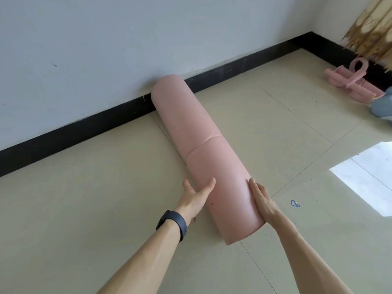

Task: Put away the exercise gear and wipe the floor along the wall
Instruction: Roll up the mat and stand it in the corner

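Observation:
A rolled pink exercise mat (197, 145) lies on the beige tiled floor, its far end touching the black baseboard (84, 132) and its near end pointing at me. My left hand (196, 195), with a dark band on the wrist, presses flat against the roll's left side near its close end. My right hand (262, 201) lies flat along the roll's right side. Both hands clasp the roll between them. A pink pedal pull-rope exerciser (354, 81) lies at the far right near the corner.
The white wall (106, 49) runs diagonally from lower left to upper right. A torn tan board (371, 28) leans in the right corner. A grey bundle (384, 105) sits at the right edge. A small blue clip (295, 203) lies by a bright sun patch (369, 177).

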Tool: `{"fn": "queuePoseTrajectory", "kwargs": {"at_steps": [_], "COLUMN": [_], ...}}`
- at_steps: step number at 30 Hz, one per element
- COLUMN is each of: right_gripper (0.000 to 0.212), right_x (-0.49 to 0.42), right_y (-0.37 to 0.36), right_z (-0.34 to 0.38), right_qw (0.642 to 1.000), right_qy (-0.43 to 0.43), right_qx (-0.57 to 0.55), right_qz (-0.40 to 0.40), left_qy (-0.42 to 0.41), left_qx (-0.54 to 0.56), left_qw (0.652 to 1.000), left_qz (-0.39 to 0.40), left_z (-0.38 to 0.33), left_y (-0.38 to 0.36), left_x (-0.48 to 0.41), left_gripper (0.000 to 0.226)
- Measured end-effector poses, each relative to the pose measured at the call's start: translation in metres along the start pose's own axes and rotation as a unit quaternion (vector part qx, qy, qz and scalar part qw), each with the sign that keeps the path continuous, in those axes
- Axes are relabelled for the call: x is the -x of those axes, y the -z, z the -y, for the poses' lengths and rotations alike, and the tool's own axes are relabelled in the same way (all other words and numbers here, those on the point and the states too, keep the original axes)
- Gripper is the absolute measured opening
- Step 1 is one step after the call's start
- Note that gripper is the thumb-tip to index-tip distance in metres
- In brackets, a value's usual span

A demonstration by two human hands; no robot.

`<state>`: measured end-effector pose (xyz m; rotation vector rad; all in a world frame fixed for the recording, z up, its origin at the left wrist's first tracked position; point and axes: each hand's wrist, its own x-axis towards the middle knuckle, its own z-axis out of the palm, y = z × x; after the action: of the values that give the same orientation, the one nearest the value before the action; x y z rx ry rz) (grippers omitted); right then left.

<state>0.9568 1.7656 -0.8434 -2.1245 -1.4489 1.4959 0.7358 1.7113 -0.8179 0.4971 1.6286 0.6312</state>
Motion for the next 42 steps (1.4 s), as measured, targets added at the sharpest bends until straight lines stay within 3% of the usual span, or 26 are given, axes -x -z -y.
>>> {"fn": "queuePoseTrajectory", "kwargs": {"at_steps": [3, 9, 14, 18, 22, 26, 29, 32, 33, 34, 37, 38, 40, 42], "right_gripper": [0.105, 0.11, 0.118, 0.1, 0.098, 0.084, 0.083, 0.049, 0.048, 0.058, 0.117, 0.123, 0.11, 0.091], "right_x": [-0.004, -0.003, 0.0, 0.022, 0.062, 0.115, 0.151, 0.168, 0.168, 0.165, 0.139, 0.128, 0.11, 0.098], "right_y": [0.0, 0.0, -0.015, -0.01, -0.045, -0.122, -0.169, -0.196, -0.201, -0.203, -0.201, -0.197, -0.186, -0.177], "right_z": [-0.001, 0.007, 0.005, 0.018, 0.029, 0.032, 0.03, 0.024, 0.023, 0.024, 0.039, 0.047, 0.07, 0.092], "right_qw": [0.999, 0.996, 0.996, 0.994, 0.988, 0.961, 0.949, 0.933, 0.934, 0.939, 0.959, 0.962, 0.96, 0.951], "right_qy": [-0.015, -0.02, -0.045, -0.027, 0.009, 0.018, -0.019, -0.056, -0.059, -0.062, -0.036, -0.021, -0.016, -0.041], "right_qx": [0.035, -0.036, -0.046, -0.076, -0.11, -0.165, -0.162, -0.222, -0.226, -0.221, -0.202, -0.192, -0.196, -0.227], "right_qz": [0.015, 0.084, 0.066, 0.075, 0.105, 0.222, 0.269, 0.277, 0.269, 0.255, 0.196, 0.192, 0.197, 0.207], "left_qy": [0.008, 0.012, 0.004, -0.003, -0.047, -0.085, -0.052, 0.008, 0.015, 0.015, -0.028, -0.049, -0.08, -0.088], "left_qx": [0.063, 0.129, 0.098, 0.104, 0.125, 0.044, 0.031, -0.027, -0.061, -0.087, -0.148, -0.173, -0.176, -0.121], "left_qw": [0.998, 0.992, 0.995, 0.994, 0.99, 0.993, 0.997, 1.0, 0.998, 0.996, 0.988, 0.983, 0.98, 0.984], "left_qz": [0.016, -0.008, 0.022, 0.043, -0.039, -0.064, -0.04, -0.005, -0.008, -0.017, -0.044, -0.043, -0.053, -0.099], "left_z": [-0.001, 0.009, 0.017, 0.017, 0.031, 0.063, 0.096, 0.124, 0.13, 0.132, 0.116, 0.106, 0.084, 0.063], "left_y": [-0.013, -0.003, 0.022, 0.021, 0.046, 0.122, 0.178, 0.199, 0.201, 0.2, 0.193, 0.189, 0.184, 0.184], "left_x": [-0.005, -0.005, 0.001, 0.012, 0.02, 0.055, 0.09, 0.114, 0.117, 0.117, 0.107, 0.102, 0.092, 0.081], "left_gripper": [0.109, 0.112, 0.101, 0.092, 0.1, 0.11, 0.124, 0.131, 0.133, 0.134, 0.131, 0.13, 0.12, 0.086]}}
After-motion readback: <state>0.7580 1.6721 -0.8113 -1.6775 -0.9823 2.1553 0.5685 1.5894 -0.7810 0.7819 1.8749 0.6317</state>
